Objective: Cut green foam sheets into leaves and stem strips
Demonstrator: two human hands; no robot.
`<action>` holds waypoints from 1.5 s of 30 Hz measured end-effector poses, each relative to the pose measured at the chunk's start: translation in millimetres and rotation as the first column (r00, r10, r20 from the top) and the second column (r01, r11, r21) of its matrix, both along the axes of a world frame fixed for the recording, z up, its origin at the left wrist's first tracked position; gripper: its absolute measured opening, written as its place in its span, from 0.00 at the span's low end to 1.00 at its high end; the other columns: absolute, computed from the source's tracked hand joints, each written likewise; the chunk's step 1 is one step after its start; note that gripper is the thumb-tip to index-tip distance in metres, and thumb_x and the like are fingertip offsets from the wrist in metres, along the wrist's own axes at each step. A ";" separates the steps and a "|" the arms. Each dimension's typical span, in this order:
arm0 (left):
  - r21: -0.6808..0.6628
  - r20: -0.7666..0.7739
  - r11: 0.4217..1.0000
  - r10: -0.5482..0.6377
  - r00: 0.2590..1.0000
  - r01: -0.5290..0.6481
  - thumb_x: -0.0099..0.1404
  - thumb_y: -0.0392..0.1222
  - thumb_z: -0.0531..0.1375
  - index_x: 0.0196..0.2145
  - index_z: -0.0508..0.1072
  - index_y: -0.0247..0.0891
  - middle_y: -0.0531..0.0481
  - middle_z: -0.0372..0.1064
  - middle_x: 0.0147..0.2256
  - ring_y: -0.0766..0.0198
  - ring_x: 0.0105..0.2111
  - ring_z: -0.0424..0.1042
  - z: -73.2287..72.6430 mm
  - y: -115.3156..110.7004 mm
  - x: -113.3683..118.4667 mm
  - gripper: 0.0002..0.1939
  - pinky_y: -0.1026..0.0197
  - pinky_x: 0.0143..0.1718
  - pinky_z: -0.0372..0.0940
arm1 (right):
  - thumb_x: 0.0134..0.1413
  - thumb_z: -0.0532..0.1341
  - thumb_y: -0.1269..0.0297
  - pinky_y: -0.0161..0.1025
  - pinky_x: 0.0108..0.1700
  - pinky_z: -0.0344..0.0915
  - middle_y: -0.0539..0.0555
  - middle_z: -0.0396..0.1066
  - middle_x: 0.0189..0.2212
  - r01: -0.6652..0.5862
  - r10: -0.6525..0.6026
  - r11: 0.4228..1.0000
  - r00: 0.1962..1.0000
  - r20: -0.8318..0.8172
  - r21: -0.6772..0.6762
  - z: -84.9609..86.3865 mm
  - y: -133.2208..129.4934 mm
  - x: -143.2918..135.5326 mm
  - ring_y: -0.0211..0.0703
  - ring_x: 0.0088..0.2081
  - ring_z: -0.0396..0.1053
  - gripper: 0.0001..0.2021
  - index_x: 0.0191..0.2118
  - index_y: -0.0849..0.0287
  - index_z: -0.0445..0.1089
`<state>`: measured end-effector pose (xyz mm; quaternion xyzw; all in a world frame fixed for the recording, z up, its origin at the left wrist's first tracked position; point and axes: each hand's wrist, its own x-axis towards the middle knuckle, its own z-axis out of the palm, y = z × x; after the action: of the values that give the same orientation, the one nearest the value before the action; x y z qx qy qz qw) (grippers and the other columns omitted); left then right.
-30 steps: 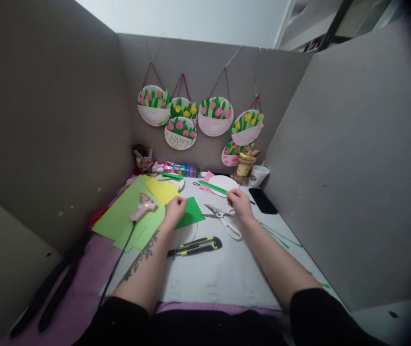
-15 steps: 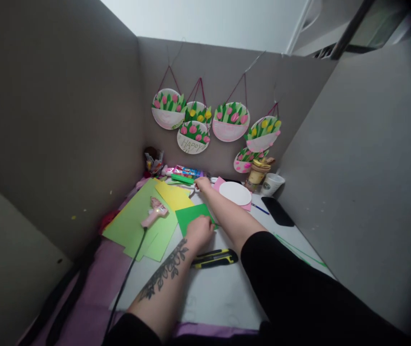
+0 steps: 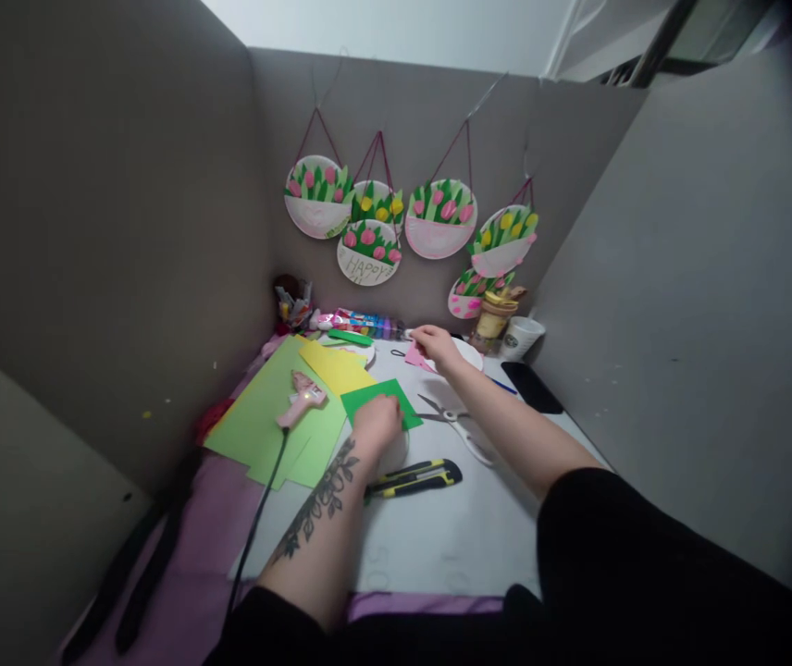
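1. A pink glue gun lies on the light green paper sheets, just left of the dark green paper; its black cord runs down toward the near edge.
2. The left hand rests palm down on the near edge of the dark green paper, fingers flat and released, pressing the sheet to the white table.
3. A yellow-and-black utility knife lies just below the dark green paper, near the left wrist.
4. White-handled scissors lie just right of the dark green paper, under the right forearm.
5. The right hand reaches beyond the dark green paper, up and to its right, fingers pinched on a pink paper piece beside a white paper plate.
6. A black phone lies well right of the dark green paper.
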<state>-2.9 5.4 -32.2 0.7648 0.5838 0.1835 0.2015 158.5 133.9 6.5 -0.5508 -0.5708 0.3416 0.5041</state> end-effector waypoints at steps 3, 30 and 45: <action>0.011 0.030 1.000 0.006 1.000 -0.006 0.60 0.38 0.55 0.32 0.75 0.36 0.41 0.71 0.33 0.55 0.35 0.70 2.4 0.8 -2.7 0.08 0.60 0.35 0.59 | 0.46 0.61 0.56 0.32 0.22 0.54 0.49 0.65 0.17 0.005 -0.013 0.998 0.994 0.106 0.070 6.0 -41.7 48.5 0.36 0.20 0.60 0.11 0.26 0.60 0.69; -0.020 -0.285 1.000 0.003 0.958 -0.009 0.63 0.44 0.52 0.40 0.75 0.38 0.42 0.74 0.42 0.54 0.42 0.72 2.0 12.8 -6.8 0.14 0.59 0.40 0.65 | 0.57 0.57 0.61 0.41 0.50 0.58 0.60 0.69 0.50 0.048 0.151 0.978 0.519 0.841 -0.205 -56.7 -141.0 126.5 0.51 0.51 0.64 0.19 0.54 0.58 0.67; -0.081 -0.211 0.995 0.037 0.977 -0.055 0.58 0.30 0.55 0.41 0.76 0.37 0.43 0.75 0.42 0.57 0.40 0.73 -8.2 25.6 -36.3 0.16 0.62 0.39 0.64 | 0.55 0.60 0.69 0.45 0.51 0.58 0.58 0.68 0.48 -0.588 0.301 0.808 0.345 0.889 -0.045 -23.6 -151.4 33.6 0.49 0.50 0.62 0.12 0.44 0.55 0.74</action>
<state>-39.2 31.0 -40.4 0.7566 0.6268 0.0810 0.1675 192.2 -17.5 -17.1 -0.3868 -0.9143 0.0565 0.1055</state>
